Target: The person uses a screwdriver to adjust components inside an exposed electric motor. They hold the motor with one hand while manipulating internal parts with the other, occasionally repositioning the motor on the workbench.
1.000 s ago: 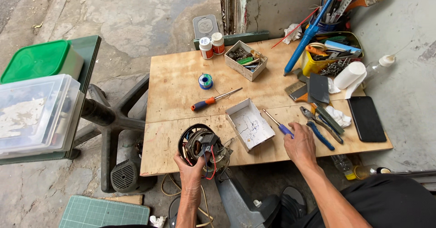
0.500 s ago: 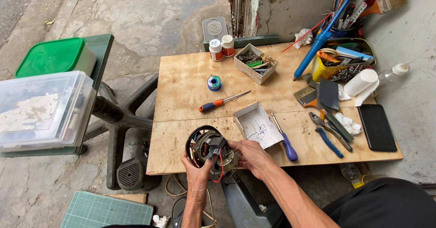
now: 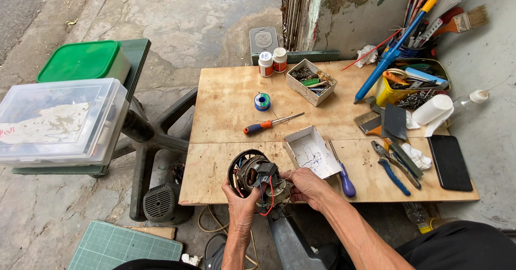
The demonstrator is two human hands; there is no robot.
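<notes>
Both hands clamped on the motor (image 3: 257, 177) at the near edge of the plywood table (image 3: 226, 114). Left hand (image 3: 240, 201) grips it from below, right hand (image 3: 307, 186) holds its right side, fingers at the wires. Open white box (image 3: 312, 152) just right of the motor, blue screwdriver (image 3: 344, 176) beside the right hand. Orange-handled screwdriver (image 3: 267, 124) and solder spool (image 3: 262, 101) farther back. Pliers (image 3: 391, 165), black phone (image 3: 450, 162) at right. Clear bin (image 3: 56, 120) and green-lidded box (image 3: 83, 60) off to the left.
</notes>
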